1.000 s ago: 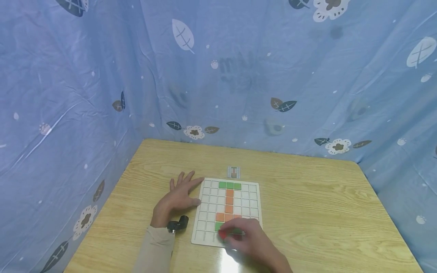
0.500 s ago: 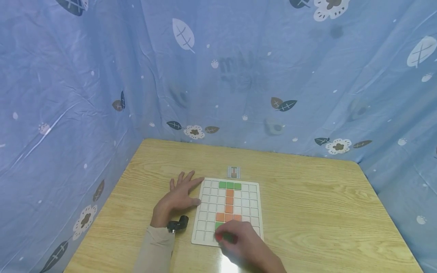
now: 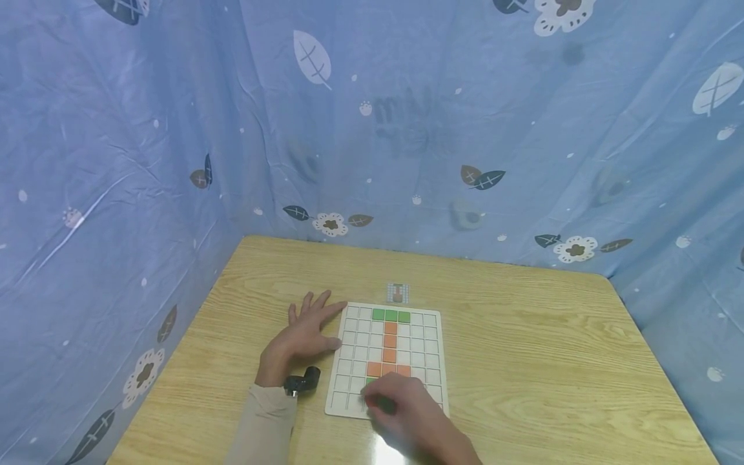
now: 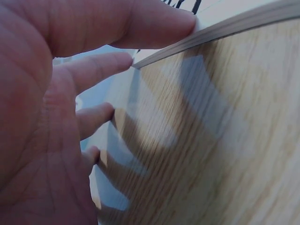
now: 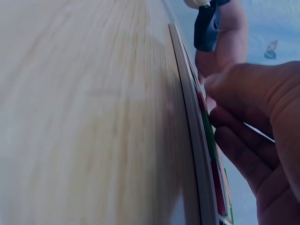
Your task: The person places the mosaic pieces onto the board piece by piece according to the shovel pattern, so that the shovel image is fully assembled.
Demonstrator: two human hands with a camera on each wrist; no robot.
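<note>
A white gridded board (image 3: 349, 352) lies on the table with green tiles (image 3: 391, 315) across its top row and orange tiles (image 3: 390, 342) below them. My left hand (image 3: 305, 336) lies spread at its left side, thumb and index fingertip touching the edge; the left wrist view shows this hand (image 4: 93, 70) close up. Over the lower rows my right hand (image 3: 407, 410) is curled, thumb and finger together at a small red tile (image 5: 201, 101) at board level. In the right wrist view a green tile (image 5: 209, 133) and another red tile (image 5: 217, 187) lie nearer. The fingers hide part of the lower rows.
A small patterned card (image 3: 398, 293) lies just beyond the board's top edge. A black wrist device (image 3: 303, 381) sits by the left cuff. Blue printed curtains (image 3: 407, 129) hang behind and beside the wooden table (image 3: 535, 349).
My right hand has moved slightly left along the lower rows with the red tile, which the fingers now hide in the head view. The left hand has stayed in place.
</note>
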